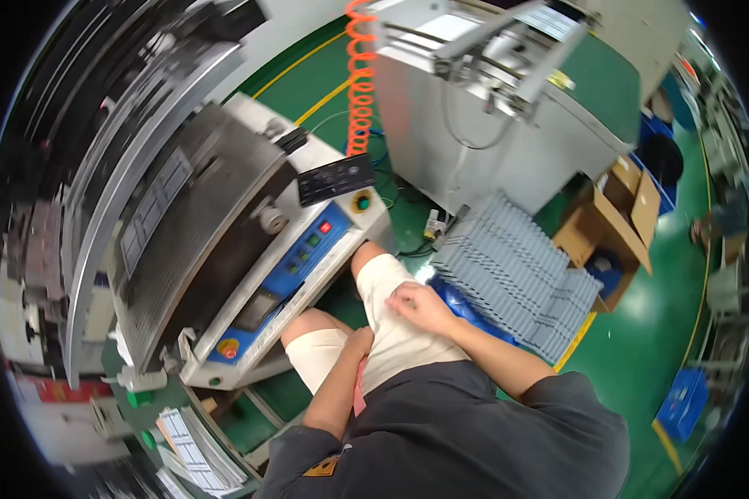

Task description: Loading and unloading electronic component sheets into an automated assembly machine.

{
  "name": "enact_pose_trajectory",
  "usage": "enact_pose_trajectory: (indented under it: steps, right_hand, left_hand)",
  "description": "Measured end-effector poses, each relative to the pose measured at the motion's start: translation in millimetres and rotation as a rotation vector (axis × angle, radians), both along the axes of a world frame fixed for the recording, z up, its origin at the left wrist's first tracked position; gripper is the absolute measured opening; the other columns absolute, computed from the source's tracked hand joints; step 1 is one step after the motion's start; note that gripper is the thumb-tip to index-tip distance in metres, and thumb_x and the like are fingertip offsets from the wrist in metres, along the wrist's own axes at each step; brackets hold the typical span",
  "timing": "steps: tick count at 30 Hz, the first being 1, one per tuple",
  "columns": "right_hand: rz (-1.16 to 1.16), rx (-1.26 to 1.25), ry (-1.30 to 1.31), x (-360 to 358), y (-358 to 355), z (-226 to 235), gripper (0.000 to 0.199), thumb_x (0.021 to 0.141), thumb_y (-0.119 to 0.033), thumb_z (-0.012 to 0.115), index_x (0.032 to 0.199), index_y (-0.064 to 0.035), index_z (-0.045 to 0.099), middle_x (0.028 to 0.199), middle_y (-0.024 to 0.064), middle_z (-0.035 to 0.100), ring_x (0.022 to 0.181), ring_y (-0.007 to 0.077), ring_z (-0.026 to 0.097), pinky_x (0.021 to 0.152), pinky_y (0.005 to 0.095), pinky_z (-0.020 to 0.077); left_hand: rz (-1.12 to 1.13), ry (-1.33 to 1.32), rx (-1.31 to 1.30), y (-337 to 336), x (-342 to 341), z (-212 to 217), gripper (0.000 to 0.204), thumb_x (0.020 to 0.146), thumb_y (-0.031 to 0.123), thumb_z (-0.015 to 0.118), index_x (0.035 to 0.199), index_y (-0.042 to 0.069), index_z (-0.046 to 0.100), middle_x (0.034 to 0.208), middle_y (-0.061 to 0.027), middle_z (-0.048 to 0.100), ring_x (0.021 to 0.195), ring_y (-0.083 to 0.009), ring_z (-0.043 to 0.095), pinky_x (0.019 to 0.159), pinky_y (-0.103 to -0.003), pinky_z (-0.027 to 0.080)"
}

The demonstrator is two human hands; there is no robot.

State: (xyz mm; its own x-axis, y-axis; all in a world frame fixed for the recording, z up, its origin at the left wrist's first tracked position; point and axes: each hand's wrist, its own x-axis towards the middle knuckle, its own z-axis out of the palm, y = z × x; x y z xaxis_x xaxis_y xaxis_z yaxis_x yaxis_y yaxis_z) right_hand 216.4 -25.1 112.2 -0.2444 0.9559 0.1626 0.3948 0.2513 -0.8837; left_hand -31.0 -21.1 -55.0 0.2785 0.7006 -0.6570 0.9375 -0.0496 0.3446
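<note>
My left hand [359, 343] lies in my lap between the legs of my cream shorts [399, 339]. Its fingers are mostly hidden, and a pink strip [359, 394], perhaps cloth, shows beside its wrist. My right hand [422, 308] is over my right thigh with the fingers curled in; I make out nothing in it. Just ahead of my knees stands a machine with a blue control panel [295, 256], a red-lit switch and small buttons. Its ribbed grey bed [216, 179] carries a pale printed sheet [156, 208] beneath a metal frame.
To my right are stacked grey-blue ridged pieces [516, 274] and an open cardboard box [612, 220]. A second metal machine [466, 141] stands ahead, near an orange coiled hose [360, 83]. Printed sheets [195, 449] lie at lower left. A blue crate [682, 405] sits far right.
</note>
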Motion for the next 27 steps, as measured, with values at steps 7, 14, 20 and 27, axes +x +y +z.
enact_pose_trajectory:
  steps: [7, 14, 20, 27]
  right_hand:
    - [-0.215, 0.036, 0.153, -35.4, 102.2, 34.1, 0.036, 0.093, -0.004, 0.051, 0.129, -0.0058, 0.045, 0.094, 0.0146, 0.064, 0.083, 0.0266, 0.065, 0.077, 0.0337, 0.0509]
    - [-0.33, 0.059, -0.026, -47.8, 162.7, 66.8, 0.06, 0.088, 0.002, 0.048, 0.143, -0.0125, 0.033, 0.095, 0.0145, 0.065, 0.074, 0.0269, 0.066, 0.072, 0.0361, 0.0523]
    - [-0.332, 0.125, -0.116, -46.1, 176.1, 58.4, 0.063, 0.087, 0.002, 0.049, 0.146, -0.0134, 0.032, 0.093, 0.0121, 0.066, 0.07, 0.0258, 0.065, 0.068, 0.0363, 0.0518]
    - [-0.286, 0.15, 0.067, -67.9, 148.1, 38.7, 0.059, 0.089, 0.001, 0.052, 0.144, -0.0104, 0.035, 0.088, 0.0096, 0.064, 0.069, 0.0197, 0.061, 0.066, 0.0305, 0.0495]
  left_hand:
    - [0.02, -0.107, -0.141, 0.1, -6.2, 2.2, 0.036, 0.087, 0.028, 0.058, 0.112, 0.003, 0.067, 0.118, -0.0237, 0.063, 0.112, -0.0357, 0.061, 0.093, -0.044, 0.049]
    - [0.109, -0.286, -0.331, 0.0, -17.4, 0.1, 0.049, 0.083, 0.042, 0.064, 0.12, 0.009, 0.067, 0.123, -0.0192, 0.063, 0.117, -0.0316, 0.06, 0.094, -0.04, 0.048]
    - [0.111, -0.295, -0.353, 4.3, -27.0, 10.7, 0.05, 0.083, 0.044, 0.063, 0.12, 0.01, 0.066, 0.123, -0.0177, 0.063, 0.116, -0.0311, 0.06, 0.093, -0.04, 0.048]
    - [0.105, -0.334, -0.343, -0.7, -37.8, -10.3, 0.049, 0.083, 0.042, 0.064, 0.118, 0.007, 0.067, 0.12, -0.0209, 0.064, 0.113, -0.0332, 0.062, 0.091, -0.041, 0.049]
